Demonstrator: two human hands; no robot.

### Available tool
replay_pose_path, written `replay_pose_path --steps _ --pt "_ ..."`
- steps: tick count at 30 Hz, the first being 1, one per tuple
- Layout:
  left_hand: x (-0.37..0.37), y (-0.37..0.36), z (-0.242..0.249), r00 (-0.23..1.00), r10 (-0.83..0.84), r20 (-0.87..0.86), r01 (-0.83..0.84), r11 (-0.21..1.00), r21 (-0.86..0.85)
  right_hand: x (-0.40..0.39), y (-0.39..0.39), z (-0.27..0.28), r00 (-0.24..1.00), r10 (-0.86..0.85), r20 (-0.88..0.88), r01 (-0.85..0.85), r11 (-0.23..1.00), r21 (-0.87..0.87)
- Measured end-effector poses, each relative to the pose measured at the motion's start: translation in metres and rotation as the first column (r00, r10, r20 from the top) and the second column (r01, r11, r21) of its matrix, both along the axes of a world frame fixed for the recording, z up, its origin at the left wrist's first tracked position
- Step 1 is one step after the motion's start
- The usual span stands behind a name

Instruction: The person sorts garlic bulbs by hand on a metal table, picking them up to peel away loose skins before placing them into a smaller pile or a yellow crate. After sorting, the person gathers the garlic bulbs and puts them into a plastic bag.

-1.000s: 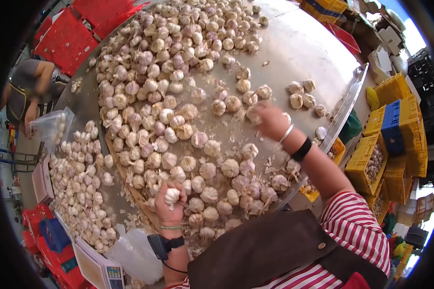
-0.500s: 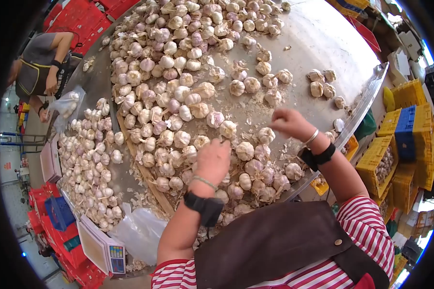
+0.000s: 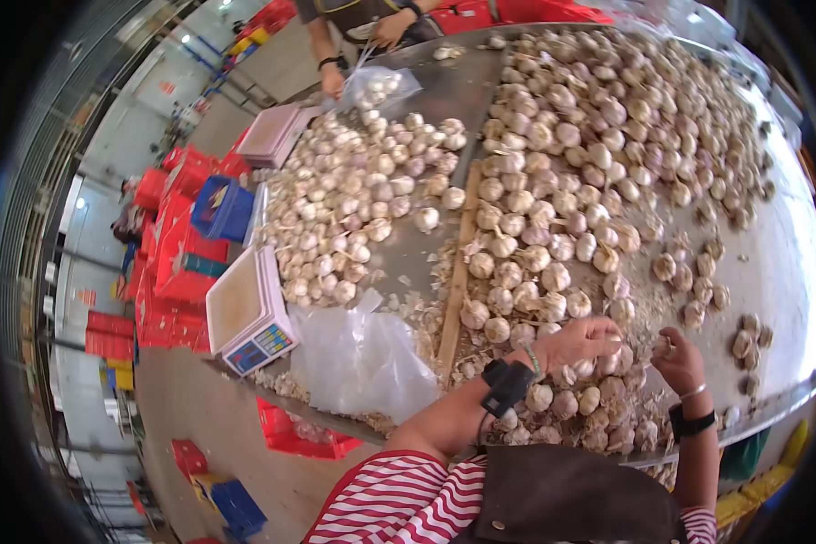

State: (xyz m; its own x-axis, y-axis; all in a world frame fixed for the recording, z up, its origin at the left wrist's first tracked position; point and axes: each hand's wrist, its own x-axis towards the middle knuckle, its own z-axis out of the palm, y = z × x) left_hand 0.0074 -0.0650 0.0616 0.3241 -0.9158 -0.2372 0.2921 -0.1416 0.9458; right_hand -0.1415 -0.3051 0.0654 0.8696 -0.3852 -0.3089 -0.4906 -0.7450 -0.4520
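Observation:
My left hand (image 3: 573, 344) is over the near part of the garlic heap (image 3: 553, 181), fingers curled around a pale garlic bulb that is mostly hidden. Close by on its right, my right hand (image 3: 682, 364) is raised and closed. A small pale bit shows at its fingertips, too blurred to name. Loose garlic bulbs (image 3: 565, 405) lie below and between the hands, among dry skins. A wooden strip (image 3: 453, 313) divides this heap from a pile of cleaner, whiter garlic (image 3: 335, 195) on the left.
Two scales (image 3: 249, 313) and a plastic bag (image 3: 363, 358) are along the table's left side. Across the table, another person's hand (image 3: 333, 82) holds a bag of garlic (image 3: 381, 88). Red crates (image 3: 179, 263) and a blue basket (image 3: 222, 208) stand beyond the left edge.
The view has swung left, showing more of the scales and floor. My right hand has come nearer my left hand. One bulb now lies apart at the white pile's right edge.

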Motion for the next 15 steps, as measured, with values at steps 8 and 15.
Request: replay_pose_path --steps 8,15 --pt "-0.084 0.059 -0.034 0.248 -0.297 -0.922 -0.157 0.927 -0.341 0.037 0.097 0.083 0.817 0.407 0.409 -0.561 0.725 0.399" --pt "-0.068 0.087 0.001 0.536 0.126 -0.835 -0.574 0.779 -0.251 0.038 0.123 0.067 0.803 0.334 0.494 -0.549 0.736 0.396"
